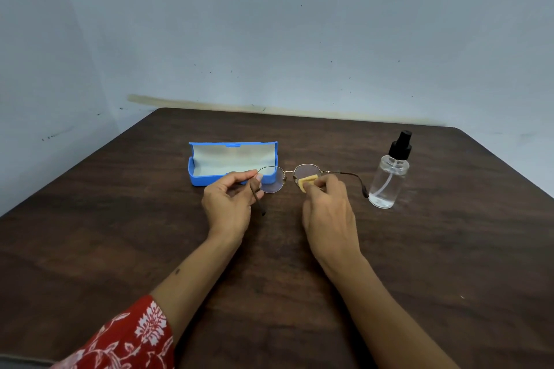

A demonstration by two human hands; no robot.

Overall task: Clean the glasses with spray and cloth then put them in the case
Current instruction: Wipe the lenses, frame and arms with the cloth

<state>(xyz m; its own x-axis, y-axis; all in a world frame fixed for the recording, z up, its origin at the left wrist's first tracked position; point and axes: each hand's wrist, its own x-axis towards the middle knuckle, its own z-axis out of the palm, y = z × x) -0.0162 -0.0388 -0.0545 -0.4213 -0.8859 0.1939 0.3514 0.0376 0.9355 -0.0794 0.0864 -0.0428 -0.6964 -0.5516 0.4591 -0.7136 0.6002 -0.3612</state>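
Round thin-rimmed glasses [272, 186] hang above the table with both temples unfolded. My left hand [229, 202] pinches the rim of the left lens near the hinge. My right hand [326, 210] presses a small folded yellow cloth [306, 181] against the right lens. A blue glasses case [198, 178] lies open behind my left hand, its pale lining showing and nothing inside. A clear spray bottle [386, 180] with a black nozzle stands upright to the right of the glasses, a little liquid in it.
Everything rests on a dark wooden table [150, 243] pushed against a pale blue wall [269, 39]. A red flowered sleeve [126, 338] covers my left forearm at the bottom left.
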